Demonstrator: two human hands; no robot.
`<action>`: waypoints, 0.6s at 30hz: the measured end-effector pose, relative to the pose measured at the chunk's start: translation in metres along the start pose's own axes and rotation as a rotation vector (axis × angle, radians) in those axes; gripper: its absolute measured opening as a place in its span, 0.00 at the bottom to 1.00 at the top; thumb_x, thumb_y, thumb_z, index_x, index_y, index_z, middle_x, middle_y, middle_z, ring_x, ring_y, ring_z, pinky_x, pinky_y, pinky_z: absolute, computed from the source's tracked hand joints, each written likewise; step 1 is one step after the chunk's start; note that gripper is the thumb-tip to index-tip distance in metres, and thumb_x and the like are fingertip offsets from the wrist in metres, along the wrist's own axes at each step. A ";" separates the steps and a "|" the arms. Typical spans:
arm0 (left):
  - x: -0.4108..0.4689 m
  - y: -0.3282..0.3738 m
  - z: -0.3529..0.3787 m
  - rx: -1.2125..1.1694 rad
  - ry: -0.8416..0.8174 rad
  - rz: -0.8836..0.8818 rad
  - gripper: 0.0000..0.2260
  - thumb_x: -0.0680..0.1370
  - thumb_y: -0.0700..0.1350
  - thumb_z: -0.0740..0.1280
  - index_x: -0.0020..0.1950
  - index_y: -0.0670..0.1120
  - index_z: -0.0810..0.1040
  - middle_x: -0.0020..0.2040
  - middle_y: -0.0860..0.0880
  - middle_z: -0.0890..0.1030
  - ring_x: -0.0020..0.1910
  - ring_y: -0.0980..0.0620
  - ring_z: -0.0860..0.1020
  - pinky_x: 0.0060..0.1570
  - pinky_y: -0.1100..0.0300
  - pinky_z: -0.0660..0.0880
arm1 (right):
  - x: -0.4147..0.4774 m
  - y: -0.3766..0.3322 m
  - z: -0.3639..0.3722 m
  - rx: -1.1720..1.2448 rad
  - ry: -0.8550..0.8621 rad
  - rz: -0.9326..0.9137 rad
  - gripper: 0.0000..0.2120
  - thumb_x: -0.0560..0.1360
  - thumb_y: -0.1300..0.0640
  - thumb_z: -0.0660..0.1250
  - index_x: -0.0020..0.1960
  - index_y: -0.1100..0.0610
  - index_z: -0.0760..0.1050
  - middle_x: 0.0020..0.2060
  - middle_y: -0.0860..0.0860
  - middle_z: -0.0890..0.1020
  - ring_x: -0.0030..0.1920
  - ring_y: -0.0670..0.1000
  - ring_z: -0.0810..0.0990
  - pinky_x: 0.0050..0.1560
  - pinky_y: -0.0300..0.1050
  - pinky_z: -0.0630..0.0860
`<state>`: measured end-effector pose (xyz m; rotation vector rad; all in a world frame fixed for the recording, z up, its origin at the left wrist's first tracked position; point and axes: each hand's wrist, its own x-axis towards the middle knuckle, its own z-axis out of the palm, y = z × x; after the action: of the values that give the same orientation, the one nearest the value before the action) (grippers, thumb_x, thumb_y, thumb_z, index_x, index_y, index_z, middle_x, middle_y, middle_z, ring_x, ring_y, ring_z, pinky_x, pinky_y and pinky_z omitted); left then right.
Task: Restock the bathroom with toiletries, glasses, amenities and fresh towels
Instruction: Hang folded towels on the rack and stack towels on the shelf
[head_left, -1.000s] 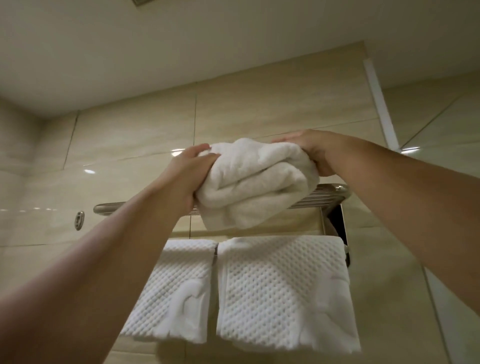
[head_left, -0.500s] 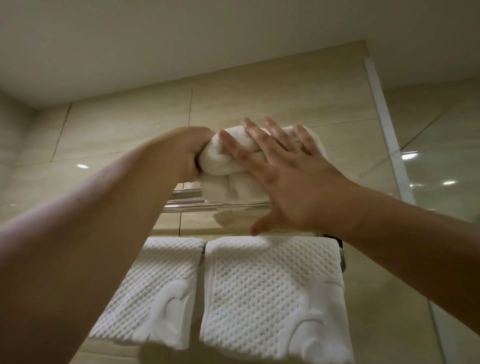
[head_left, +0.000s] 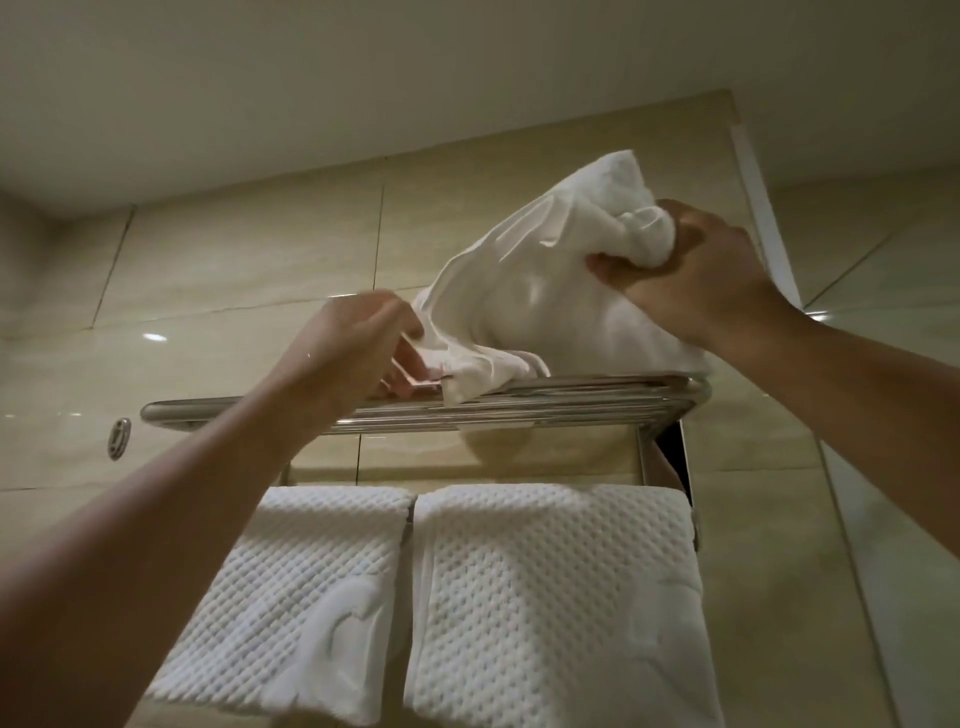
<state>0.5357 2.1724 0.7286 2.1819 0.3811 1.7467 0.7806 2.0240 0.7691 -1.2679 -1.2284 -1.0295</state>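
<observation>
Towel clenched: left hand, right hand.

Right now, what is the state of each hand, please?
Left hand: pinches the lower edge of the white towel, just above the chrome rack.
Right hand: grips the towel's bunched upper end.

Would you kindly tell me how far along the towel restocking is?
Done: the left waffle towel and right waffle towel hang below the top rack. In hand: the right hand grips the white towel above that rack, and the left hand holds its lower edge. Left: it is loose, not laid folded; nothing else of the job shows.
</observation>
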 end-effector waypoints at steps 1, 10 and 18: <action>-0.004 -0.005 0.001 0.124 -0.049 0.044 0.11 0.80 0.44 0.63 0.42 0.44 0.83 0.36 0.45 0.86 0.36 0.46 0.81 0.39 0.53 0.76 | 0.001 0.003 -0.002 0.019 -0.010 0.011 0.22 0.73 0.31 0.70 0.56 0.46 0.77 0.45 0.42 0.82 0.45 0.45 0.80 0.40 0.42 0.73; -0.008 0.026 0.050 0.570 0.128 0.651 0.12 0.79 0.57 0.68 0.59 0.53 0.79 0.58 0.54 0.75 0.58 0.54 0.73 0.58 0.56 0.72 | 0.002 0.000 0.011 0.025 0.193 -0.066 0.22 0.75 0.32 0.68 0.60 0.47 0.78 0.44 0.43 0.83 0.46 0.50 0.82 0.44 0.49 0.80; 0.068 0.029 0.073 0.509 -0.494 -0.093 0.31 0.76 0.76 0.51 0.56 0.60 0.85 0.63 0.53 0.82 0.65 0.48 0.76 0.75 0.48 0.62 | 0.018 -0.003 0.010 0.021 0.341 -0.194 0.25 0.76 0.32 0.68 0.61 0.50 0.79 0.44 0.46 0.84 0.42 0.49 0.80 0.34 0.40 0.70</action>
<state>0.6220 2.1677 0.7865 2.7824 0.8478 1.0789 0.7791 2.0355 0.7864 -0.9214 -1.1064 -1.3095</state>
